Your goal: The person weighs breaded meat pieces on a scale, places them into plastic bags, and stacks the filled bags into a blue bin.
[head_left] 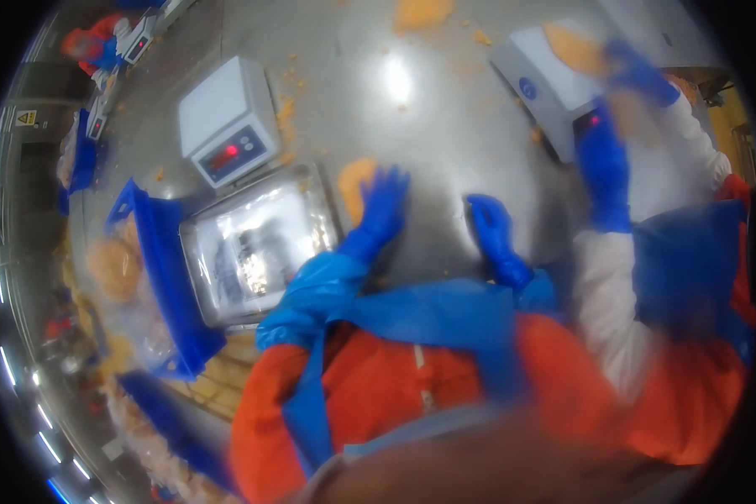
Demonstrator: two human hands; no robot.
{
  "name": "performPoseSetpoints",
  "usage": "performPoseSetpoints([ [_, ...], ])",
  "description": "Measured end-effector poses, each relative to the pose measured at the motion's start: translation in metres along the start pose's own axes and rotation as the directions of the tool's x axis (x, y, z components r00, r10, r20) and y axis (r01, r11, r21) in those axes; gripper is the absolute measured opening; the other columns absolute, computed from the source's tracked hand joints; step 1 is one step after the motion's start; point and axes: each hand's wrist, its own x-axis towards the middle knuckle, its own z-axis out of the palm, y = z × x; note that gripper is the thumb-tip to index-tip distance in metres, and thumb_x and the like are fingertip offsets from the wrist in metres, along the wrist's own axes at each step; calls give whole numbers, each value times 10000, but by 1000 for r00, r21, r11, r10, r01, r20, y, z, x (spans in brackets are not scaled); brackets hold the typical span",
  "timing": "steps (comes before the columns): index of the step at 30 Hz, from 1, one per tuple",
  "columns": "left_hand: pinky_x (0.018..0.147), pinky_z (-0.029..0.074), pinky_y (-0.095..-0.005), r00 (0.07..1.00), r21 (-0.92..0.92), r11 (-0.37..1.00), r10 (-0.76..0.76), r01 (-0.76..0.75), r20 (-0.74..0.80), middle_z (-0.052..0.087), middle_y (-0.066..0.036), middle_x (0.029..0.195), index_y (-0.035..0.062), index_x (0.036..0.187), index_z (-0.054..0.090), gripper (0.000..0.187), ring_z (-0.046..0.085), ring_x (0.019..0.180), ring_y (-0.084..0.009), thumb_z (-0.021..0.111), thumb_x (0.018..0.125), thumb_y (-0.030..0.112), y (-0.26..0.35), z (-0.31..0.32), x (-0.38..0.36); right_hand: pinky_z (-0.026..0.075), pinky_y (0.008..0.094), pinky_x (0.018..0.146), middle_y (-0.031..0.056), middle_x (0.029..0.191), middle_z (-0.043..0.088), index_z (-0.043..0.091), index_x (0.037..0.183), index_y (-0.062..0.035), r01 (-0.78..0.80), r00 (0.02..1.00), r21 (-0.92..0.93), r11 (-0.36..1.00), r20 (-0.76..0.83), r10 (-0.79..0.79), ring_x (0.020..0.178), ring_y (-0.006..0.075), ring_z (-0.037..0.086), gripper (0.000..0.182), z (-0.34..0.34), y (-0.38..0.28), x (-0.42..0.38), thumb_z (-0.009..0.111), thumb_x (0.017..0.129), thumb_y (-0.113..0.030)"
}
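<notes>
My left hand, in a blue glove, reaches over the steel table with its fingers stretched out. Against its left side lies a flat orange-tan piece of food, partly covered by the hand. My right hand, also gloved in blue, rests low over the table to the right with its fingers curled in. I cannot tell what, if anything, is inside it. Left of my left hand stands a shiny metal tray, its inside bright with reflections. Beyond the tray sits a white digital scale with a lit red display.
At the right, a co-worker's blue-gloved hands work by another scale, with an orange piece over it. A blue crate holds bagged food on the left. Crumbs and another orange piece lie on the steel table.
</notes>
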Motion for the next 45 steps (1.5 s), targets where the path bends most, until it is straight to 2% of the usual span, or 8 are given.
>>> performPoseSetpoints([
  [3,1036,103,-610,924,493,865,-260,94,279,336,-167,1403,162,1362,384,610,248,1324,-376,590,798,267,55,-37,-6,458,300,822,100,979,610,635,984,-30,-26,999,-47,999,22,27,939,196,575,142,-6,-8,4,561,867,-63],
  [9,1086,219,-373,983,-984,134,-124,-119,-135,355,-154,1394,14,1346,366,526,300,1312,-286,522,858,135,-35,-3,-22,467,315,863,118,1123,577,484,1217,-1,-207,948,458,864,313,61,995,200,567,347,13,-67,8,554,889,-91],
  [14,1075,243,-356,986,-903,397,85,-165,-142,346,-144,1397,-14,1362,314,570,307,1305,-255,543,870,163,-63,46,12,475,339,867,133,1141,571,458,1247,-9,-696,705,718,20,678,206,1011,228,572,424,41,-83,12,591,861,-124],
  [22,1070,221,-429,922,-108,994,-13,-31,-386,240,-244,1418,32,1373,306,799,238,1317,-376,659,770,420,-60,-1,83,472,288,810,101,1034,617,530,1175,8,-405,912,308,861,77,402,922,176,592,405,-13,-80,31,645,805,-110],
  [31,969,352,-456,959,240,970,98,-32,-266,399,-247,1323,64,1353,358,785,453,1134,-390,633,759,497,-42,27,75,456,321,871,114,1169,556,435,1282,-11,-535,830,596,599,239,504,1052,219,549,519,-44,-67,29,621,803,-81],
  [33,969,378,-386,968,-956,154,-5,250,252,459,-157,1297,50,1334,383,562,475,1133,-278,510,896,379,-22,19,48,430,362,931,121,1224,521,375,1328,-30,-631,733,770,93,553,395,1114,253,518,551,-40,-54,26,590,828,-111],
  [36,978,379,-346,910,-893,-185,137,411,391,490,-110,1264,42,1326,389,444,466,1143,-207,405,960,292,-31,88,22,432,402,932,141,1243,498,354,1333,-33,-582,777,806,105,513,364,1127,270,506,532,-4,-58,16,554,861,-174],
  [45,983,378,-344,944,-618,767,-51,-173,-326,514,-146,1224,14,1236,489,366,490,1118,-231,461,932,217,-26,70,86,431,348,910,120,1197,531,410,1300,-32,-336,915,719,608,95,393,1100,221,516,586,-57,-107,42,645,764,-57],
])
